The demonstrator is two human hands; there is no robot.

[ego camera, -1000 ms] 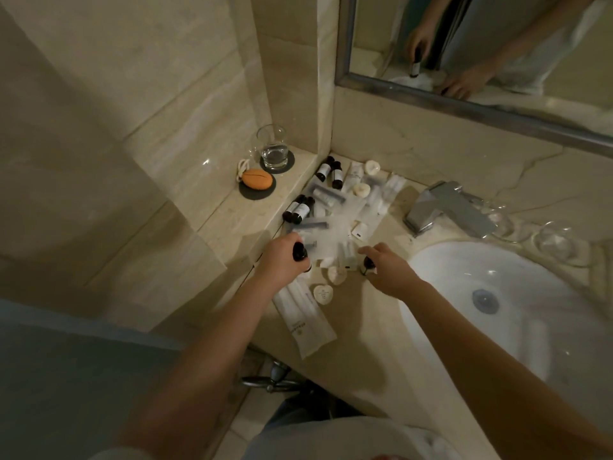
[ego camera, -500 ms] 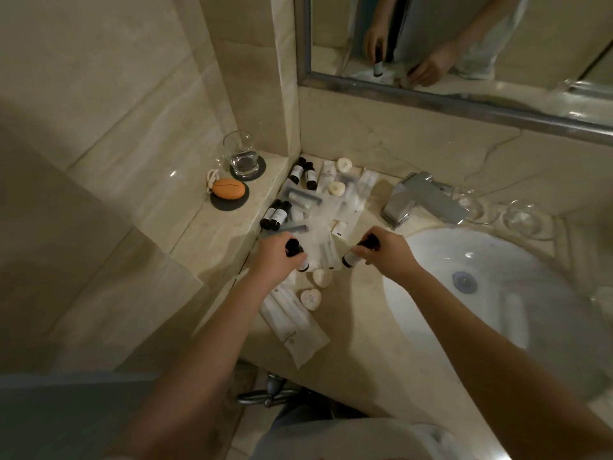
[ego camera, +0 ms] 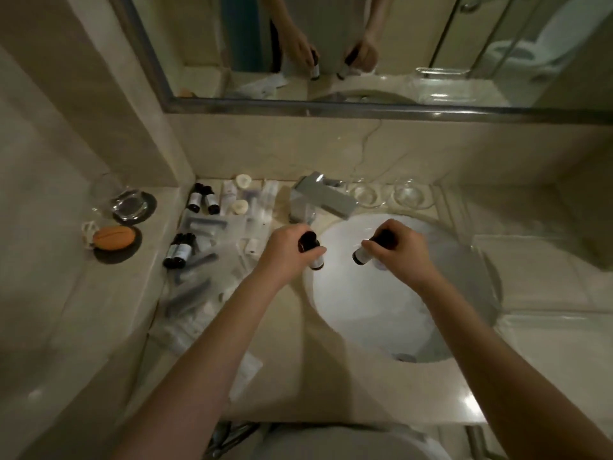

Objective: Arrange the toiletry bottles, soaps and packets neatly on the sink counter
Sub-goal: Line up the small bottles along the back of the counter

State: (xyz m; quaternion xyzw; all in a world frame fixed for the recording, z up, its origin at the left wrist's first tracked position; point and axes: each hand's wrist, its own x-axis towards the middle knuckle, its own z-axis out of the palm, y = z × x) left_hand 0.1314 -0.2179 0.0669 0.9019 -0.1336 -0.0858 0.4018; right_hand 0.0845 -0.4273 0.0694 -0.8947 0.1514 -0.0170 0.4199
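My left hand point(ego camera: 288, 249) grips a small dark bottle point(ego camera: 311, 250) with a black cap at the left rim of the sink. Over the basin, my right hand point(ego camera: 399, 252) holds a second small dark bottle point(ego camera: 365, 252), tilted with its base toward the left. On the counter to the left lie two pairs of dark bottles point(ego camera: 203, 202) point(ego camera: 179, 250), round white soaps point(ego camera: 239, 207) and several clear packets point(ego camera: 195, 290), scattered loosely.
A white basin point(ego camera: 381, 313) fills the counter's middle, with a chrome faucet point(ego camera: 318, 197) behind it. Two glass dishes point(ego camera: 409, 194) stand by the back wall. On the left ledge sit a glass point(ego camera: 127, 204) on a coaster and an orange soap point(ego camera: 112, 238). A mirror point(ego camera: 331, 44) hangs above.
Both hands lifted their bottles off the packet pile and moved right, toward and over the basin. The view shifted right with them.
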